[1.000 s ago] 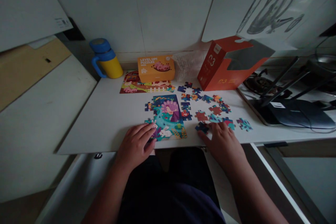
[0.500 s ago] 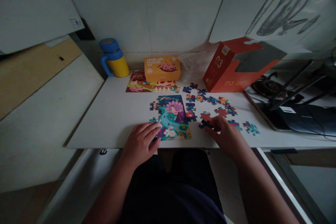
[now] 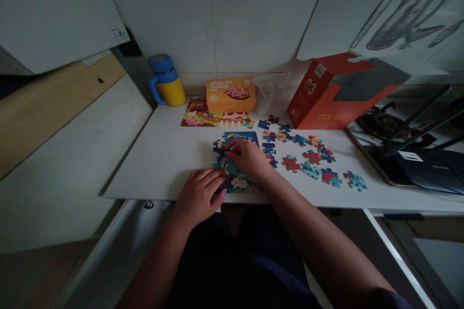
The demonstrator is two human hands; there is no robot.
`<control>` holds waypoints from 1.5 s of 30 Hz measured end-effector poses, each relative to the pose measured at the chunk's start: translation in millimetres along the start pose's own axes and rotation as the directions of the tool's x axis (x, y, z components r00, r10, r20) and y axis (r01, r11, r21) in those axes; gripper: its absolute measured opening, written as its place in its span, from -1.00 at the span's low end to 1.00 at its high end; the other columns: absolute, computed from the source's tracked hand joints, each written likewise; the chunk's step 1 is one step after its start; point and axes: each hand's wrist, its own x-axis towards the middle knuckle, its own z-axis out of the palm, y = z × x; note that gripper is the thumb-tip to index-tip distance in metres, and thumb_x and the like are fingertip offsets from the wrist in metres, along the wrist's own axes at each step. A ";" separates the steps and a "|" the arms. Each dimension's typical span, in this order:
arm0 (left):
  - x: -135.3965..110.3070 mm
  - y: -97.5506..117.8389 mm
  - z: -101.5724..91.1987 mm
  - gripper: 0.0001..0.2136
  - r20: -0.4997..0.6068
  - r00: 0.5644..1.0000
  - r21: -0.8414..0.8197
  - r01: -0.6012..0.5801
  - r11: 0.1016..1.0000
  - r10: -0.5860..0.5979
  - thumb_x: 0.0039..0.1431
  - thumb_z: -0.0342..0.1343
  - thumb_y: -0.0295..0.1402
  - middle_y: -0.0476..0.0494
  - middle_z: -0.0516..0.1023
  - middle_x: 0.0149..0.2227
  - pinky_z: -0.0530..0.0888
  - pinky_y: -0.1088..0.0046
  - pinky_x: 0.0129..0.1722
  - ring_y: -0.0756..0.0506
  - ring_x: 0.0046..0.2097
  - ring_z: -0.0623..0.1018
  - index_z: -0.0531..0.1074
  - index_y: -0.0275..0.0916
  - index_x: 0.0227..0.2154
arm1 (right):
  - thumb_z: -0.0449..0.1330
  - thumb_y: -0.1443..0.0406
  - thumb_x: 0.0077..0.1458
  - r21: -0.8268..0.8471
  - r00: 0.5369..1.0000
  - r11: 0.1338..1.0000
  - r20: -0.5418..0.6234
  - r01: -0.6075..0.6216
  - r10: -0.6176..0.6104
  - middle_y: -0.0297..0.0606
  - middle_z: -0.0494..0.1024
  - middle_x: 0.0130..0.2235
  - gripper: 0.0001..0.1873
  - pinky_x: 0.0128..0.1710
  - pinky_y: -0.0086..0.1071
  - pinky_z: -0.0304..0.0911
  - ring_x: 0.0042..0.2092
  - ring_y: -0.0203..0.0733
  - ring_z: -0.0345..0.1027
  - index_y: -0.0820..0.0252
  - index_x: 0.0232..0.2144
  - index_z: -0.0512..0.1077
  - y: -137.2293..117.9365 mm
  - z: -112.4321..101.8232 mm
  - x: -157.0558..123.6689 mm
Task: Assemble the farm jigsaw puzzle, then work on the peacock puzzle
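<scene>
A partly joined jigsaw puzzle with white rabbits lies near the table's front edge. My left hand rests flat on its lower left corner, fingers stretched out. Reaching across the picture, my right hand pinches a dark blue puzzle piece at the puzzle's left edge, though the fingertips partly cover it. The peacock part of the picture is hidden under the right hand. Loose puzzle pieces are scattered to the right, several of them dark blue, others reddish or teal.
Behind the puzzle, an orange puzzle box stands on a farm picture sheet. A blue and yellow flask is at the back left. Bubble wrap and a red-orange carton stand back right, beside a gas stove.
My right hand has carried the dark blue piece leftward from among the loose pieces to the puzzle's left edge. My left hand stays on the lower left corner. The view has shifted slightly.
</scene>
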 end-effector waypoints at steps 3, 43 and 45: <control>-0.3 0.1 0.0 -0.70 -0.005 1.000 0.000 0.007 1.000 -0.007 0.40 0.17 -0.30 -0.20 0.65 0.18 0.54 -0.04 0.20 -0.29 0.21 0.59 0.56 -0.11 0.14 | 0.30 0.27 0.30 -0.010 0.999 1.000 0.033 0.014 -0.013 -0.31 0.73 -0.19 -0.82 -0.21 -0.37 0.31 -0.22 -0.20 0.58 0.10 -0.06 0.56 5.7 11.9 8.7; -0.2 2.3 -0.5 -0.73 0.013 1.000 0.010 0.019 1.000 -0.019 0.39 0.16 -0.31 -0.26 0.61 0.18 0.54 -0.08 0.23 -0.31 0.19 0.59 0.59 -0.14 0.08 | 0.37 0.20 0.31 -0.267 0.995 0.959 -0.016 0.092 -0.100 -0.14 0.63 0.02 -0.71 0.04 -0.29 0.35 0.03 -0.06 0.54 0.15 0.02 0.54 2.8 24.0 -4.9; -0.6 1.8 0.0 -0.73 0.008 1.000 0.006 0.019 1.000 -0.019 0.39 0.16 -0.32 -0.27 0.61 0.17 0.55 -0.09 0.22 -0.31 0.18 0.59 0.59 -0.14 0.09 | 0.35 0.16 0.31 -0.303 0.996 0.949 -0.004 0.083 -0.089 -0.13 0.62 0.05 -0.70 0.02 -0.28 0.37 0.01 -0.04 0.55 0.13 0.03 0.56 0.2 23.6 -6.1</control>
